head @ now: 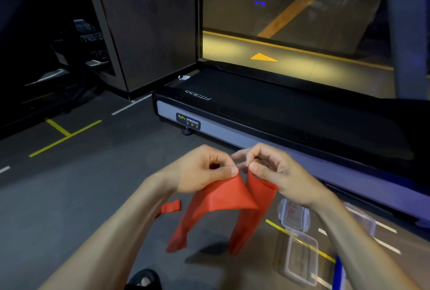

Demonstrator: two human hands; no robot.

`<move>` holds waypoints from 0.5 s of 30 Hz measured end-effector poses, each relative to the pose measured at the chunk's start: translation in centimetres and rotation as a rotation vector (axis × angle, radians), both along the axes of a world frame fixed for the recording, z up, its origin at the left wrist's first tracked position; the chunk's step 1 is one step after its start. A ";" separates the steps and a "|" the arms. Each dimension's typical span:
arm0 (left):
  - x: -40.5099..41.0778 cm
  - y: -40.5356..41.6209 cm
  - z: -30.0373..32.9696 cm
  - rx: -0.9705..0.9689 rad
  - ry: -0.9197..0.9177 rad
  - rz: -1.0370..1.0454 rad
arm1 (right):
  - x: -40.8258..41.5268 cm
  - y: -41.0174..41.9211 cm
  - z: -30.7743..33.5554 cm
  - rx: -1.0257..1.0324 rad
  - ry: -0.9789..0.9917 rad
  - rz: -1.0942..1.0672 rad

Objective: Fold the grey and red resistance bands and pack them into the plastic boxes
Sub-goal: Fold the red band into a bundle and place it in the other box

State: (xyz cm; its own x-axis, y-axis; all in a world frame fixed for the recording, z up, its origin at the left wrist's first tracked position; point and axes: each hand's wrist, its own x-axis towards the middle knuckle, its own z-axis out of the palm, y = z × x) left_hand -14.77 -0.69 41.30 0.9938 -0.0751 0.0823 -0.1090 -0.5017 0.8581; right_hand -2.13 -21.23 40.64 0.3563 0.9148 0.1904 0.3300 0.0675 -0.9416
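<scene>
From the head camera, the nearest thing is a dark shoe [144, 280] at the bottom edge, with two bare arms reaching out above it. The left hand [204, 168] pinches one top corner of the red resistance band [216, 199] between thumb and curled fingers. The right hand [272, 168] pinches the other top corner the same way. The two hands are close together, and the band hangs down in two long legs above the floor. A second red piece [171, 207] lies on the floor just to the left. To fold well, I think the hands should line the edges up evenly and keep the band flat, so it fits the box. A clear plastic box [302, 257] lies open on the floor to the right, and another clear box [293, 214] sits just behind it. No grey band shows. The floor [93, 185] is dark grey with yellow and white lines. A black treadmill [279, 112] stands ahead. The room is dim.
</scene>
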 end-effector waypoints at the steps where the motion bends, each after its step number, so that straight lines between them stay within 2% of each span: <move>1: 0.0 -0.1 -0.1 0.040 0.000 -0.004 | -0.5 0.4 -0.3 0.004 -0.001 0.004; 5: 0.2 -0.2 -0.4 0.179 -0.001 0.036 | -1.7 1.5 -0.7 -0.029 -0.212 -0.025; 8: 0.2 -0.2 -0.6 0.288 -0.021 0.091 | -1.2 1.3 -0.3 -0.061 -0.298 -0.047; 11: -0.1 0.3 -0.5 0.154 0.001 0.113 | -0.7 0.9 0.1 -0.084 -0.366 -0.069; 13: -0.4 0.9 -0.4 0.010 0.064 0.054 | -0.5 0.8 0.7 -0.032 -0.366 -0.092; 15: -0.8 1.4 -0.3 -0.040 0.122 0.000 | -0.3 0.6 1.4 0.027 -0.337 -0.112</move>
